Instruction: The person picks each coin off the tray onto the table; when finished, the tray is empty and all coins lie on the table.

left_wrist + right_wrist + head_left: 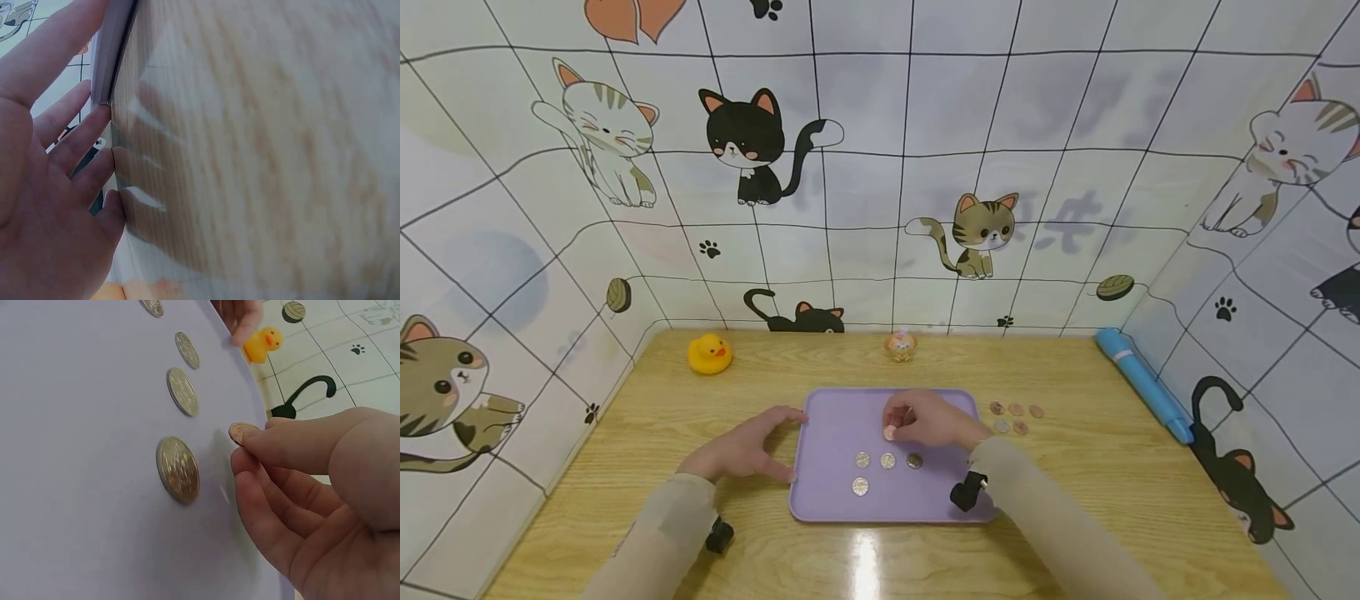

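Between thumb and fingers my right hand (pixel 931 418) pinches a copper-coloured coin (pixel 242 432) over the purple tray (pixel 827 417). Below it on the tray, silvery coins lie flat: a row with a left coin (pixel 862 459), a middle coin (pixel 887 461) and a darker right coin (pixel 913 460), plus one lower coin (pixel 860 487). My left hand (pixel 748 446) touches the tray's left edge, thumb and fingers spread and fairly straight. In the left wrist view, the fingers (pixel 81 137) reach to the tray's side (pixel 112 50), just over the wood.
Right of the tray lie several loose coins (pixel 1017 410), mostly copper-coloured. A yellow rubber duck (pixel 710 354) stands at the back left and a small figurine (pixel 900 346) at the back middle. Along the right edge of the table (pixel 1075 500) lies a blue tube (pixel 1144 385).
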Action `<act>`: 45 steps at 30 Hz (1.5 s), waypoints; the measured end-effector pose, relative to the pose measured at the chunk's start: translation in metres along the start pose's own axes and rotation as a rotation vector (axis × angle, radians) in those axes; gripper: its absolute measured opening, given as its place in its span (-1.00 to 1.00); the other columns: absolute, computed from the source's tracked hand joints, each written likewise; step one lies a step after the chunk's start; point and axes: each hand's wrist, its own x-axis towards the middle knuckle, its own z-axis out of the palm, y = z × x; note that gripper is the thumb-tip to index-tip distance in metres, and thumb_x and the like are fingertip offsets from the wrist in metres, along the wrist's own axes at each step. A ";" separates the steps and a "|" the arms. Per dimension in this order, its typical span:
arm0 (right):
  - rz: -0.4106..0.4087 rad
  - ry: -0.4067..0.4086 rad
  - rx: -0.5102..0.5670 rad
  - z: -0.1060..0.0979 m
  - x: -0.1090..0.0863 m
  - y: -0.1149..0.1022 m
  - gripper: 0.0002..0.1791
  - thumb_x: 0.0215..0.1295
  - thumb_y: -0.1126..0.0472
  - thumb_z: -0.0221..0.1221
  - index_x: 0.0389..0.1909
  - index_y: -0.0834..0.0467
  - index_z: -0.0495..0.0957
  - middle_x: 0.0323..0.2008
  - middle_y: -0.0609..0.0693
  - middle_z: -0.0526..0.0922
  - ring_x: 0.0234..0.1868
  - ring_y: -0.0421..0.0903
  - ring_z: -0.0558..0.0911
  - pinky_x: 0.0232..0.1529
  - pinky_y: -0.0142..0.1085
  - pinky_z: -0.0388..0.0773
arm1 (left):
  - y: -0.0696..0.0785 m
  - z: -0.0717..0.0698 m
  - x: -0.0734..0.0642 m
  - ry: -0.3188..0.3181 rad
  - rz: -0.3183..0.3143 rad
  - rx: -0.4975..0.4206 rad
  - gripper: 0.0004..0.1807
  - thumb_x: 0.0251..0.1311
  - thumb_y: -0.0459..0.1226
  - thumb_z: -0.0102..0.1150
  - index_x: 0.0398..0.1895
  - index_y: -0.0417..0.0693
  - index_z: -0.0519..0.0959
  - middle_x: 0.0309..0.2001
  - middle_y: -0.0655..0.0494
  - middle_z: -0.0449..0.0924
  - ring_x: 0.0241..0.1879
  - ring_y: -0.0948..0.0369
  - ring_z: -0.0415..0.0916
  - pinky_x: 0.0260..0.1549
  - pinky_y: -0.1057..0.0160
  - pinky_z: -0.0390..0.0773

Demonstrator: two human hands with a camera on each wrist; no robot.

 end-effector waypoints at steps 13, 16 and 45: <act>0.006 0.084 0.004 -0.024 -0.039 0.015 -0.93 0.35 0.27 0.40 -0.21 0.13 0.71 -0.30 -0.10 0.71 -0.21 -0.18 0.63 -0.13 -0.33 0.64 | -0.002 -0.001 0.000 0.000 0.023 -0.015 -0.02 -0.04 -0.10 0.69 0.49 0.08 0.38 0.58 -0.08 0.23 0.58 -0.21 0.06 0.54 -0.39 -0.03; 0.027 0.101 0.047 -0.031 -0.050 0.019 -0.91 0.35 0.29 0.40 -0.19 0.15 0.71 -0.28 -0.05 0.73 -0.20 -0.15 0.64 -0.18 -0.32 0.66 | -0.003 0.000 0.001 -0.002 0.028 -0.012 -0.02 -0.04 -0.10 0.69 0.49 0.08 0.39 0.58 -0.08 0.23 0.59 -0.21 0.06 0.54 -0.39 -0.03; 0.250 0.377 -0.026 -0.079 -0.148 0.080 -0.89 0.39 0.14 0.40 -0.16 0.06 0.73 -0.20 -0.05 0.73 -0.14 -0.12 0.65 0.01 -0.29 0.68 | -0.004 0.001 0.000 0.002 0.017 -0.020 -0.02 -0.04 -0.08 0.69 0.49 0.11 0.39 0.59 -0.06 0.22 0.59 -0.19 0.06 0.54 -0.39 -0.03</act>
